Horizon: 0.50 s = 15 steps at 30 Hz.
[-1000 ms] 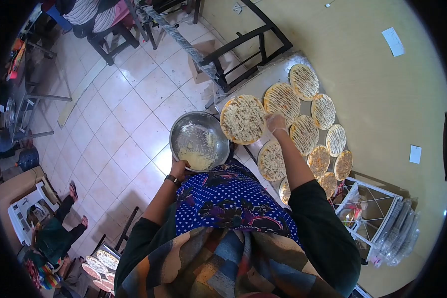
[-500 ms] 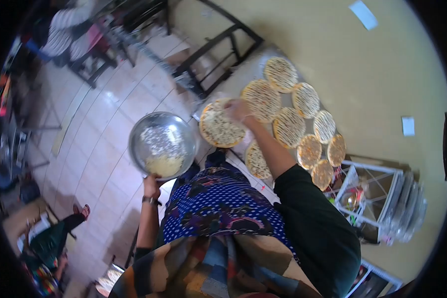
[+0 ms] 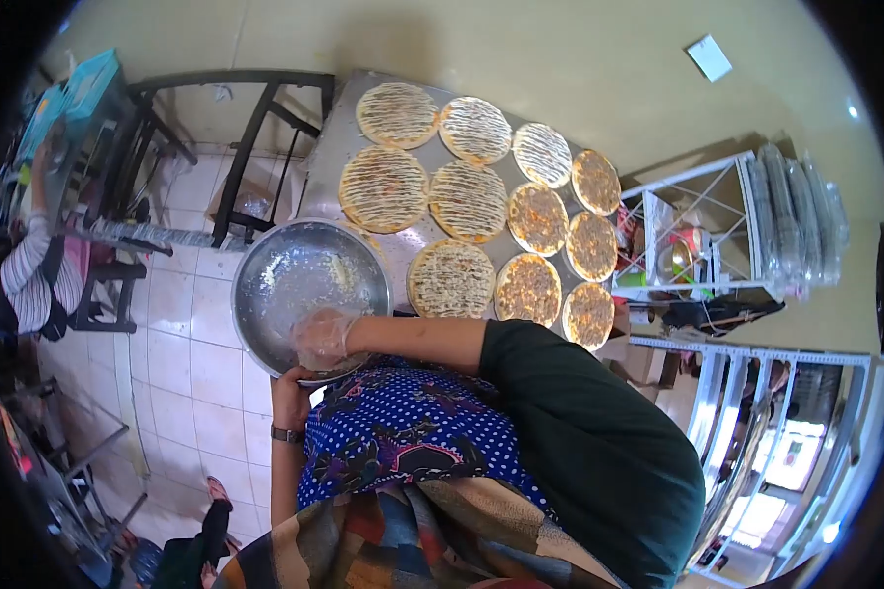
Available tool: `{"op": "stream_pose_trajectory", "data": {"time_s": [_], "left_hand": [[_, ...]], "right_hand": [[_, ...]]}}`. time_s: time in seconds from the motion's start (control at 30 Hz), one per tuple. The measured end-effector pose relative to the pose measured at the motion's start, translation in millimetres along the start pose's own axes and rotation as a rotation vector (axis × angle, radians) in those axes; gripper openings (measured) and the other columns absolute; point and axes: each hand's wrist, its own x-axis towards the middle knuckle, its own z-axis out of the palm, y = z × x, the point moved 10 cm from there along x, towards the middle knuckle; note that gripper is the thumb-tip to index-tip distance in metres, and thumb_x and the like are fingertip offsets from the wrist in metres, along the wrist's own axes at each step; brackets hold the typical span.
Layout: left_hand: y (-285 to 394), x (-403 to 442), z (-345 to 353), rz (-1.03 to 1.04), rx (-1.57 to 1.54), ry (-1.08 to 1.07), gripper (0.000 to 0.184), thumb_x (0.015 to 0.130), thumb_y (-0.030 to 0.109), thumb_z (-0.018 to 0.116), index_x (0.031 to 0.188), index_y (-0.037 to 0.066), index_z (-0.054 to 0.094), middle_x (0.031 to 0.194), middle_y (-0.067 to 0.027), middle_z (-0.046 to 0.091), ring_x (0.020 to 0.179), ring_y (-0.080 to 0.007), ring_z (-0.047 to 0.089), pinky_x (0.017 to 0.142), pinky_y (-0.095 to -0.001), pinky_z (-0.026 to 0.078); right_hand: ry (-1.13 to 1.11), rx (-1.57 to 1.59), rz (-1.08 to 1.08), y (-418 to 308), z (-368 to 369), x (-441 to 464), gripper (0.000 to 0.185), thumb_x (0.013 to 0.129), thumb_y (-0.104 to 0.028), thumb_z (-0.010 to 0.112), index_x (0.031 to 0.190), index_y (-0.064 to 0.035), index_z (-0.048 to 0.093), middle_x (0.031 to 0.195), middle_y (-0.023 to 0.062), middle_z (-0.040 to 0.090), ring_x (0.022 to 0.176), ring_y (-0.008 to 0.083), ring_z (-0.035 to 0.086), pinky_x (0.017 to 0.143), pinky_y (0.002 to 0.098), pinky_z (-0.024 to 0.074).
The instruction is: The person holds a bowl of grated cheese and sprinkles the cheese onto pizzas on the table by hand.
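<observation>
While your left hand (image 3: 291,395) is closed on the near rim of the bowl (image 3: 253,304), likely steadying it by the worktop (image 3: 334,137), your gloved right hand (image 3: 322,337) is inside; can't tell that grip's opening or contents. Topped rounds (image 3: 450,281) lie flat, presumably protecting toppings.

The bowl (image 3: 277,285) hides most of one pizza (image 3: 372,240) (only an edge shows) and part of the left hand (image 3: 293,397).

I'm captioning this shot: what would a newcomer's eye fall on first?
Probably the shiny bowl, left of centre, held by the left hand, with the gloved right hand over its near side. Then the pizzas on the table to its right, several striped white. The blue dotted apron stands out below.
</observation>
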Motion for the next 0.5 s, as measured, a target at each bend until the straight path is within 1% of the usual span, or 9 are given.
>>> {"op": "stream_pose_trajectory", "data": {"time_s": [0.03,0.1,0.13,0.2,0.27,0.3,0.33,0.4,0.5], "left_hand": [[2.4,2.6,11.0,0.022,0.041,-0.028,0.055,0.063,-0.013,0.046,0.115,0.000,0.038,0.100,-0.0156,0.054,0.080,-0.0273,0.060,0.063,-0.0353,0.054],[14.1,5.0,29.2,0.094,0.072,-0.004,0.054,0.062,-0.014,0.046,0.114,0.000,0.039,0.101,-0.0157,0.053,0.081,-0.0275,0.059,0.063,-0.0353,0.054],[24.0,5.1,36.5,0.173,0.084,0.033,0.053,0.062,-0.014,0.046,0.113,0.000,0.039,0.103,-0.0158,0.052,0.082,-0.0276,0.059,0.063,-0.0352,0.054],[28.2,12.0,51.5,0.162,0.078,0.040,0.052,0.062,-0.014,0.046,0.111,0.000,0.039,0.100,-0.0155,0.052,0.082,-0.0272,0.058,0.062,-0.0350,0.054],[18.1,33.6,51.6,0.128,0.058,0.034,0.022,0.066,-0.011,0.046,0.088,-0.012,0.048,0.080,-0.0161,0.057,0.070,-0.0303,0.061,0.065,-0.0393,0.057],[22.4,31.1,63.8,0.156,0.149,0.030,0.017,0.068,-0.009,0.045,0.085,-0.012,0.048,0.079,-0.0156,0.057,0.068,-0.0288,0.061,0.063,-0.0376,0.056],[23.4,29.7,75.2,0.149,0.160,0.026,0.017,0.068,-0.009,0.045,0.085,-0.012,0.048,0.079,-0.0156,0.057,0.068,-0.0288,0.061,0.063,-0.0376,0.056],[17.9,30.8,92.4,0.069,0.149,-0.006,0.013,0.069,-0.009,0.044,0.081,-0.010,0.048,0.076,-0.0141,0.056,0.067,-0.0268,0.061,0.060,-0.0359,0.055],[11.8,37.8,107.7,0.037,0.200,-0.038,0.015,0.069,-0.009,0.044,0.084,-0.009,0.048,0.077,-0.0137,0.055,0.067,-0.0258,0.060,0.059,-0.0361,0.055]], "right_hand": [[0.013,0.008,0.016,14.9,0.3,-5.4,0.023,0.069,-0.025,0.057,0.079,-0.0061,0.065,0.096,0.0152,0.059,0.085,0.0302,0.060,0.072,0.0438,0.0475],[0.395,-0.077,0.260,57.2,-47.1,-35.4,0.029,0.066,-0.026,0.061,0.083,-0.0028,0.063,0.091,0.0169,0.060,0.082,0.0308,0.061,0.069,0.0460,0.0483],[0.404,-0.076,0.276,61.8,-48.8,-47.5,0.029,0.066,-0.026,0.061,0.083,-0.0028,0.063,0.091,0.0169,0.060,0.082,0.0308,0.061,0.069,0.0460,0.0483],[0.289,0.100,0.590,80.1,-53.7,-81.0,0.030,0.064,-0.024,0.061,0.088,-0.0068,0.066,0.091,0.0157,0.064,0.089,0.0309,0.061,0.075,0.0403,0.0494],[0.313,0.157,0.593,87.6,-26.8,-72.6,0.030,0.065,-0.023,0.061,0.088,-0.0061,0.065,0.091,0.0160,0.064,0.087,0.0309,0.061,0.074,0.0403,0.0494],[0.329,0.212,0.585,89.1,-21.0,-70.9,0.029,0.065,-0.023,0.061,0.088,-0.0054,0.065,0.091,0.0163,0.064,0.085,0.0310,0.062,0.073,0.0403,0.0493],[0.333,0.221,0.594,98.2,-17.2,-71.5,0.029,0.065,-0.023,0.061,0.088,-0.0054,0.065,0.091,0.0163,0.064,0.085,0.0310,0.062,0.073,0.0403,0.0493],[0.194,0.617,0.424,103.2,-5.4,-62.0,0.028,0.064,-0.024,0.061,0.085,-0.0053,0.065,0.097,0.0161,0.063,0.087,0.0304,0.061,0.073,0.0395,0.0487],[0.134,0.567,0.461,123.1,-11.8,-67.4,0.029,0.071,-0.030,0.061,0.086,-0.0053,0.063,0.101,0.0130,0.059,0.089,0.0343,0.058,0.071,0.0426,0.0453]]}}
